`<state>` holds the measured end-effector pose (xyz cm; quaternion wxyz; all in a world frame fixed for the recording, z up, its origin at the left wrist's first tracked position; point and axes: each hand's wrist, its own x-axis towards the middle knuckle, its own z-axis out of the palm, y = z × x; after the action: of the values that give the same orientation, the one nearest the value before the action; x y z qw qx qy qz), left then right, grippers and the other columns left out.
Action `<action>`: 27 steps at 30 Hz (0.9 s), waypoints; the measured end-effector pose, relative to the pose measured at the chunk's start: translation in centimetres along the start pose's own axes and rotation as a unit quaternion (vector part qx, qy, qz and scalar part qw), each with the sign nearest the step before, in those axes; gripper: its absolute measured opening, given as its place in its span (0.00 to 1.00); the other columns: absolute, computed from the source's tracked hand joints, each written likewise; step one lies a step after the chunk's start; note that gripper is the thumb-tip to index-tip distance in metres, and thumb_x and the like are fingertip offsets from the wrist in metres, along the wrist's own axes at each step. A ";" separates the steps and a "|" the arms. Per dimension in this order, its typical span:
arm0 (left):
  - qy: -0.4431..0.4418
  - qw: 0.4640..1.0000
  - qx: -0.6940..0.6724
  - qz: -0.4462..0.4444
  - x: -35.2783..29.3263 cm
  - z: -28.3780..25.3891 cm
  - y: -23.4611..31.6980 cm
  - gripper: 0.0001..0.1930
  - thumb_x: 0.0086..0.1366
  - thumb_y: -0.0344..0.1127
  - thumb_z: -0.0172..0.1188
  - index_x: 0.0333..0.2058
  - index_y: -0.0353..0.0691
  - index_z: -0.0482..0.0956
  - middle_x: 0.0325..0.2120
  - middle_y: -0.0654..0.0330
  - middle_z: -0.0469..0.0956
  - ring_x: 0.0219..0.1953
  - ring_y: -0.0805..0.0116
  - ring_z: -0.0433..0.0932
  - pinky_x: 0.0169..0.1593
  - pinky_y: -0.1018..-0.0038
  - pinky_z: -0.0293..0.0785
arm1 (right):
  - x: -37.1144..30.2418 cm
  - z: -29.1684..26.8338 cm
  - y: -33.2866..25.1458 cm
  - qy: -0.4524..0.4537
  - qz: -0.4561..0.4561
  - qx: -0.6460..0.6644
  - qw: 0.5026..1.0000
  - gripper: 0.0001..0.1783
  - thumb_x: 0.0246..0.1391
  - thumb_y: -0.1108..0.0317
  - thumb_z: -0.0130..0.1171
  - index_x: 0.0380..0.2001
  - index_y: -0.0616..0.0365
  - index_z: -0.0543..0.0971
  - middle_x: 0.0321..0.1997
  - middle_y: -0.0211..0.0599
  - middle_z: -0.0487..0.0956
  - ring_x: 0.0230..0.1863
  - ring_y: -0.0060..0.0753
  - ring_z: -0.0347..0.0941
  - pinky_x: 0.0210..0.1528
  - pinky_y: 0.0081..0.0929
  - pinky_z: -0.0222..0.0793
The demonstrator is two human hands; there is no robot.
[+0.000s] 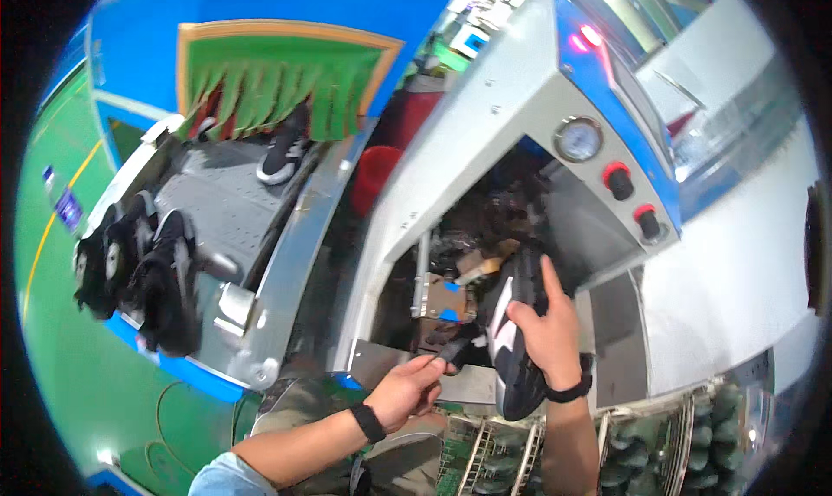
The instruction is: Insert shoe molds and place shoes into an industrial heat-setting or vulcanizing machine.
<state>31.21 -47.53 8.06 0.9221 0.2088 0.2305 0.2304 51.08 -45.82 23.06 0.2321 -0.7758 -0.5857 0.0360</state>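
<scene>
My right hand [550, 336] is wrapped round a black shoe [515, 375] with a white patch on its side, thumb on the near side and index finger stretched along it. The shoe stands steeply tilted at the front of the opening of a grey-white machine [468, 166]. To its left, my left hand [409, 394] pinches a small dark strip [454, 350]. Whether that strip joins the shoe I cannot tell. Behind both hands, inside the machine, are a brownish block with blue patches [446, 298] and dark parts that are hard to make out.
A conveyor [208, 192] on the left carries several black shoes [169, 279], with another shoe [284, 149] near a green strip curtain [277, 80]. The machine bears a round gauge [578, 139] and red-and-black knobs [619, 182]. A rack with dark green shoe-shaped pieces [637, 453] stands below right.
</scene>
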 end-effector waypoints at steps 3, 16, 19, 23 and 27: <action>0.035 0.999 0.022 0.035 -0.5 0.2 -0.9 0.14 0.75 0.48 0.51 0.44 0.45 0.77 0.20 0.71 0.66 0.20 0.81 0.62 0.23 0.80 0.58 | -0.6 0.5 -0.6 0.038 -0.001 0.000 0.999 0.47 0.45 0.59 0.66 0.70 0.45 0.63 0.40 0.57 0.77 0.43 0.58 0.75 0.49 0.44 0.70; 0.013 0.961 0.274 -0.009 -7.1 1.2 -5.8 0.15 0.73 0.43 0.52 0.49 0.39 0.71 0.27 0.65 0.72 0.25 0.77 0.71 0.27 0.78 0.67 | -10.0 1.1 -2.8 0.245 -0.013 0.045 0.968 0.47 0.51 0.63 0.65 0.72 0.48 0.56 0.53 0.63 0.72 0.50 0.70 0.70 0.54 0.54 0.67; -0.016 0.962 0.274 0.012 -9.3 1.0 -4.4 0.28 0.73 0.52 0.53 0.62 0.40 0.63 0.36 0.58 0.79 0.37 0.70 0.80 0.37 0.74 0.76 | -19.1 2.3 -0.6 0.277 -0.080 0.025 0.957 0.48 0.50 0.63 0.67 0.72 0.60 0.56 0.64 0.68 0.65 0.62 0.70 0.65 0.63 0.52 0.61; -0.191 0.979 0.015 -0.064 -11.3 0.3 -4.7 0.44 0.69 0.69 0.45 0.72 0.44 0.50 0.57 0.50 0.74 0.54 0.63 0.78 0.54 0.66 0.75 | -30.1 1.4 2.3 0.076 -0.222 -0.381 0.894 0.43 0.45 0.62 0.71 0.67 0.39 0.68 0.56 0.60 0.73 0.48 0.62 0.75 0.46 0.52 0.74; -0.099 0.970 0.100 -0.201 -10.6 -0.8 -6.4 0.32 0.71 0.62 0.49 0.61 0.41 0.71 0.50 0.57 0.79 0.47 0.69 0.80 0.51 0.72 0.76 | -30.0 -0.1 1.3 -0.098 -0.170 0.028 0.980 0.34 0.53 0.62 0.68 0.64 0.35 0.73 0.53 0.57 0.76 0.43 0.64 0.75 0.45 0.53 0.74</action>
<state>24.61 -57.99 7.77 0.9421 0.2709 0.1976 -0.0054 42.94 -73.93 16.12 0.1977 -0.6510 -0.7275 0.0886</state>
